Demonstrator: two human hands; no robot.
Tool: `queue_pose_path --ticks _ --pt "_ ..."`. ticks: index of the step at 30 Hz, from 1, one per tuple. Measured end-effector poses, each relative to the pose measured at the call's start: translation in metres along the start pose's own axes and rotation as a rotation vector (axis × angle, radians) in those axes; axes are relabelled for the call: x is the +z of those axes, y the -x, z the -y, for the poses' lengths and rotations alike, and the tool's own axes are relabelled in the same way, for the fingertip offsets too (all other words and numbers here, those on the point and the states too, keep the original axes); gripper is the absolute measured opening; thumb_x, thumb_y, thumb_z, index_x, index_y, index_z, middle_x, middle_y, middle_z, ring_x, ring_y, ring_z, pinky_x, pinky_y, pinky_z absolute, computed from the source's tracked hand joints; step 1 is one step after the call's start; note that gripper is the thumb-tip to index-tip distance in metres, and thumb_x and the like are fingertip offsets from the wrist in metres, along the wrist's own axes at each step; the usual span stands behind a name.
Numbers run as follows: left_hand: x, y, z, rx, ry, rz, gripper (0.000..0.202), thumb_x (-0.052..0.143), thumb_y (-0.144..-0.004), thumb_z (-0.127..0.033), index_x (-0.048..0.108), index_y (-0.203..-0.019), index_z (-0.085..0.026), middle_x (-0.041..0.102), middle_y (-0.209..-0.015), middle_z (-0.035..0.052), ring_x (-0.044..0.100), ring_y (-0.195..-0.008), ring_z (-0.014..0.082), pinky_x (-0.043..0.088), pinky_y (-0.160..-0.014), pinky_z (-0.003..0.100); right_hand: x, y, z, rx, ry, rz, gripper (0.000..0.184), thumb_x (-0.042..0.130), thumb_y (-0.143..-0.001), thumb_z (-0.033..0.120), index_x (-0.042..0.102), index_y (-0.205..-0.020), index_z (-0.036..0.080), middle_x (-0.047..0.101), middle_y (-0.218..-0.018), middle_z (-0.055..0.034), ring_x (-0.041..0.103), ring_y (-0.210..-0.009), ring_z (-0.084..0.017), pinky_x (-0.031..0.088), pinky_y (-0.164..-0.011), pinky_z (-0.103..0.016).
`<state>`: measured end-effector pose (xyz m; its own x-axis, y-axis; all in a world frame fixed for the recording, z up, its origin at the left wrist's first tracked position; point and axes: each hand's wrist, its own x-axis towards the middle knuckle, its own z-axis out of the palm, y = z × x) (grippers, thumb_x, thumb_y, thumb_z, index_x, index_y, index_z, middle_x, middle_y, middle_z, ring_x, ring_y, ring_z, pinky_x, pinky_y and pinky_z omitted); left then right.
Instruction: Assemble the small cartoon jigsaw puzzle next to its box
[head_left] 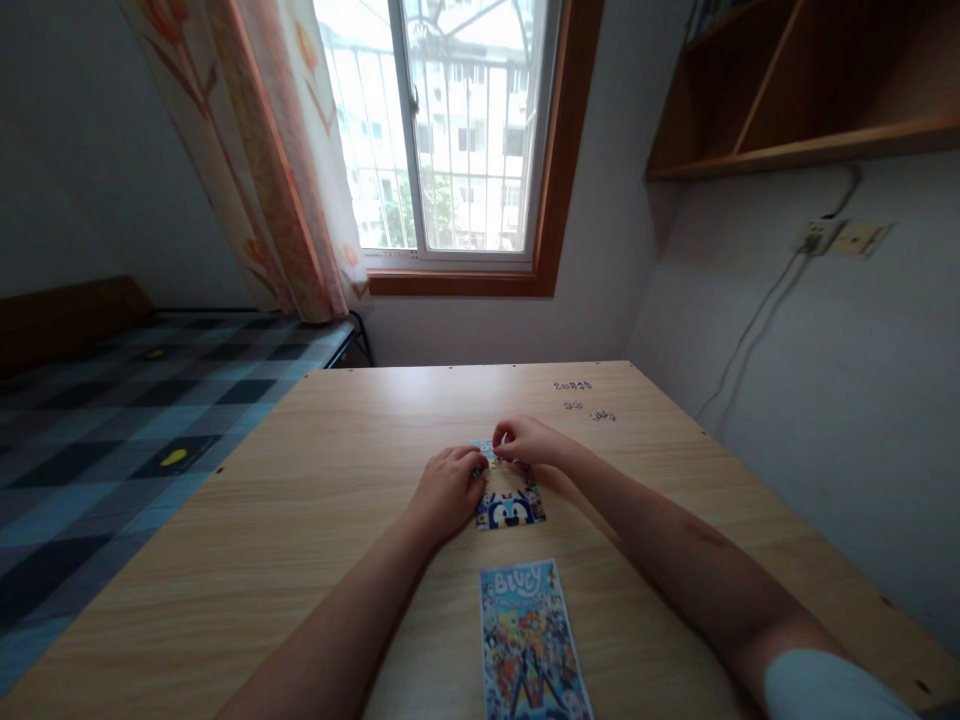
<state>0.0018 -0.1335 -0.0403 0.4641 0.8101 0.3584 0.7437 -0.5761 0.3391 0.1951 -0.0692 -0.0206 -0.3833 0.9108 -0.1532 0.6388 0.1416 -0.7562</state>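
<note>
A small, partly built jigsaw puzzle (511,505) with a blue cartoon dog lies on the wooden table (315,480). My left hand (447,490) rests on the puzzle's left edge, fingers curled against it. My right hand (525,440) is over the puzzle's top edge, fingers pinched on a small piece that I cannot make out clearly. A colourful reference picture card (531,640) lies flat just in front of the puzzle, closer to me.
Several loose puzzle pieces (583,398) lie in small rows at the table's far right. A bed with a checked blue cover (112,420) stands left of the table. A window with a curtain is behind, a wall with a cable to the right.
</note>
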Motion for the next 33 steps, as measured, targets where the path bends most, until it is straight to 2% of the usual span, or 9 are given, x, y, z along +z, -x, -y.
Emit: queue_pose_path --ticks 5,12,17,20,25,27,30,33 --pt "0.0 0.0 0.0 -0.004 -0.001 -0.001 0.018 0.06 -0.086 -0.017 0.07 -0.1 -0.023 0.071 -0.111 0.0062 0.063 -0.107 0.0246 0.047 -0.098 0.039 0.002 0.001 -0.001 0.03 0.041 -0.01 0.009 0.064 -0.082 0.01 0.068 -0.087 0.017 0.068 -0.062 0.0028 0.056 -0.048 -0.008 0.04 -0.045 -0.016" --pt "0.0 0.0 0.001 -0.002 -0.002 0.001 0.019 0.06 -0.086 -0.017 0.07 -0.101 -0.023 0.071 -0.112 0.0059 0.062 -0.108 0.0243 0.047 -0.099 0.04 0.003 -0.003 -0.009 0.066 0.1 0.058 0.009 0.065 -0.082 0.014 0.068 -0.089 0.019 0.068 -0.061 0.0027 0.061 -0.053 -0.011 0.041 -0.049 -0.017" --pt "0.0 0.0 0.001 0.004 -0.009 0.001 0.02 0.06 -0.086 -0.017 0.07 -0.102 -0.023 0.071 -0.114 0.0061 0.062 -0.11 0.0247 0.047 -0.101 0.04 0.002 0.0 -0.007 0.012 0.278 0.01 0.008 0.072 -0.079 0.022 0.07 -0.087 0.02 0.07 -0.067 0.0012 0.061 -0.059 -0.013 0.038 -0.052 -0.02" --pt "-0.001 0.001 0.001 0.006 -0.013 -0.002 0.02 0.06 -0.086 -0.017 0.07 -0.102 -0.023 0.071 -0.115 0.0065 0.062 -0.11 0.0251 0.047 -0.101 0.041 -0.005 0.002 -0.004 -0.02 0.357 -0.045 0.009 0.072 -0.082 0.027 0.072 -0.088 0.02 0.072 -0.077 -0.0012 0.061 -0.067 -0.014 0.038 -0.057 -0.022" --pt "-0.002 0.001 -0.001 -0.003 -0.009 -0.005 0.021 0.059 -0.087 -0.017 0.071 -0.103 -0.023 0.072 -0.117 0.0066 0.063 -0.111 0.0247 0.047 -0.102 0.041 -0.03 0.004 -0.001 0.002 0.371 -0.145 0.017 0.068 -0.088 0.031 0.073 -0.095 0.017 0.073 -0.089 -0.0056 0.061 -0.077 -0.016 0.038 -0.061 -0.023" --pt "-0.001 0.001 -0.001 -0.015 -0.018 0.0 0.026 0.059 -0.087 -0.016 0.071 -0.11 -0.022 0.071 -0.119 0.0073 0.062 -0.112 0.0255 0.047 -0.103 0.042 -0.036 0.005 -0.002 0.018 0.362 -0.111 0.019 0.071 -0.086 0.034 0.074 -0.093 0.016 0.073 -0.087 -0.0051 0.06 -0.075 -0.015 0.038 -0.06 -0.023" --pt "0.0 0.001 0.0 -0.012 -0.036 0.005 0.039 0.058 -0.087 -0.015 0.068 -0.124 -0.022 0.07 -0.125 0.0074 0.061 -0.115 0.0262 0.047 -0.105 0.044 -0.036 0.004 -0.007 0.046 0.365 0.013 0.022 0.074 -0.082 0.038 0.074 -0.09 0.017 0.073 -0.084 -0.0037 0.06 -0.074 -0.015 0.037 -0.058 -0.023" --pt "0.002 0.001 0.003 0.007 -0.071 0.019 0.036 0.056 -0.09 -0.018 0.072 -0.121 -0.026 0.069 -0.127 0.0066 0.061 -0.115 0.0265 0.047 -0.106 0.045 -0.028 0.0 -0.015 0.043 0.388 0.071 0.025 0.076 -0.079 0.042 0.074 -0.089 0.018 0.072 -0.08 -0.0019 0.059 -0.071 -0.015 0.035 -0.056 -0.023"
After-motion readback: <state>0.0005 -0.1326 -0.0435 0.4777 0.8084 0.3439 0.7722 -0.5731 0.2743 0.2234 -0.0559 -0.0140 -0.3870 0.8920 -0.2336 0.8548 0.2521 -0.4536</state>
